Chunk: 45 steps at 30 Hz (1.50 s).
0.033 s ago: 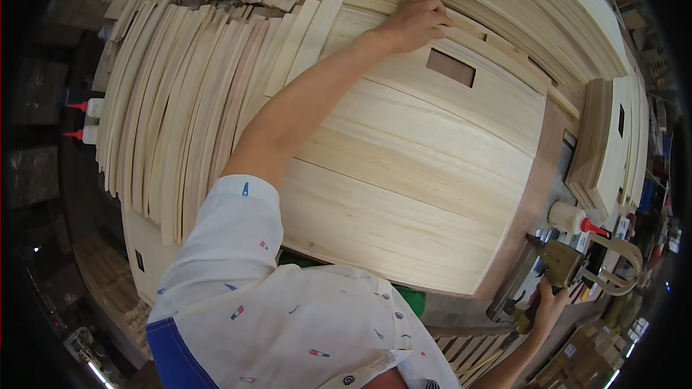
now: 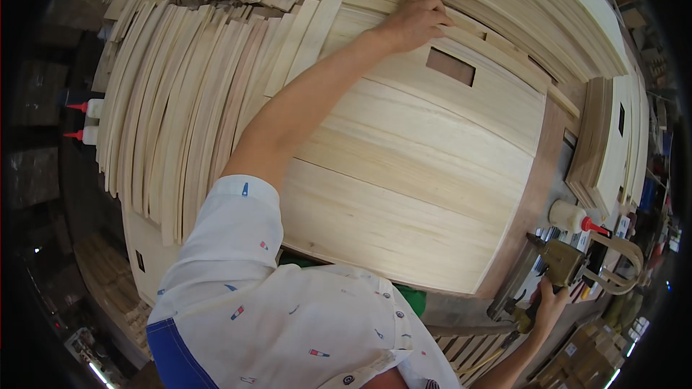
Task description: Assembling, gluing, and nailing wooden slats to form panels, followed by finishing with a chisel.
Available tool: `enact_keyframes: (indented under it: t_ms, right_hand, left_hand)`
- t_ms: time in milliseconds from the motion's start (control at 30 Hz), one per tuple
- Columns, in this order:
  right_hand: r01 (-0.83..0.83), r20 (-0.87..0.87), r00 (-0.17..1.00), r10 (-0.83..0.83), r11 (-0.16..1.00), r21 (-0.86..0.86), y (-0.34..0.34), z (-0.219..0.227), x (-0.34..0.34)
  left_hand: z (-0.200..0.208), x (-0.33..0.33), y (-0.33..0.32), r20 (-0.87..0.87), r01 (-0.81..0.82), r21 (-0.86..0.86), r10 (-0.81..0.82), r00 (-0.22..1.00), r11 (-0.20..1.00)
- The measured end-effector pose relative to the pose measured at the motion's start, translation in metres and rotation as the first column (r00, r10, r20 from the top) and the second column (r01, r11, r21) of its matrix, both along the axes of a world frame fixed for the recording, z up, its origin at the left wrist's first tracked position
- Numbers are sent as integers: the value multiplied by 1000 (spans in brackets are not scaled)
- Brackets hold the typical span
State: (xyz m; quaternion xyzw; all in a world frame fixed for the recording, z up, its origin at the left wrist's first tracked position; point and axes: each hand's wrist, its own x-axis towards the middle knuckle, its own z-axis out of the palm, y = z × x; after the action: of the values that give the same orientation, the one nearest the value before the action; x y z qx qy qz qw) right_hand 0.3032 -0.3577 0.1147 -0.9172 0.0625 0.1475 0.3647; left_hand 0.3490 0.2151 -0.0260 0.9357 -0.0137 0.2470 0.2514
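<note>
A pale wooden panel (image 2: 404, 173) made of several boards lies flat in front of me, with a rectangular cutout near its far edge. Along that edge runs a narrow wooden strip (image 2: 497, 56). My left hand (image 2: 417, 23) reaches across the panel, its fingers curled down over the strip; their tips are partly hidden. At the lower right, my right hand (image 2: 551, 304) is wrapped around the grip of a nail gun (image 2: 562, 262), beside the panel's right edge. A hose (image 2: 484, 366) runs near the gun's lower end.
Rows of thin wooden slats (image 2: 173, 115) stand along the left. Stacked boards (image 2: 497, 7) lie beyond the panel, and another stack (image 2: 595, 144) sits at the right. A white glue bottle (image 2: 567, 216) with a red tip lies near the nail gun. Two similar bottles (image 2: 92, 121) are at far left.
</note>
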Motion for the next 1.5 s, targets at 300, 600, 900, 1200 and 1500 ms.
enact_keyframes:
  t_ms: [300, 600, 900, 1200, 1500]
  right_hand:
    - [24, 13, 1000, -23, 998, -63, -9, 6, -4]
    - [-130, 45, 991, 129, 991, 11, 75, 50, 15]
    - [-448, 145, 887, 438, 893, 44, 200, 42, 146]
    - [-426, 99, 898, 429, 903, -48, 236, 27, 171]
    - [-466, 176, 870, 461, 885, -8, 229, 70, 129]
  left_hand:
    - [-7, 13, -3, 34, 60, -113, -57, 998, 992]
    - [11, 0, 13, -105, -64, -72, 56, 993, 995]
    - [4, 1, 13, -32, -152, 43, 153, 988, 987]
    - [9, 0, 8, -42, -168, 34, 170, 985, 985]
    - [-3, -5, 18, 20, -173, 123, 172, 985, 977]
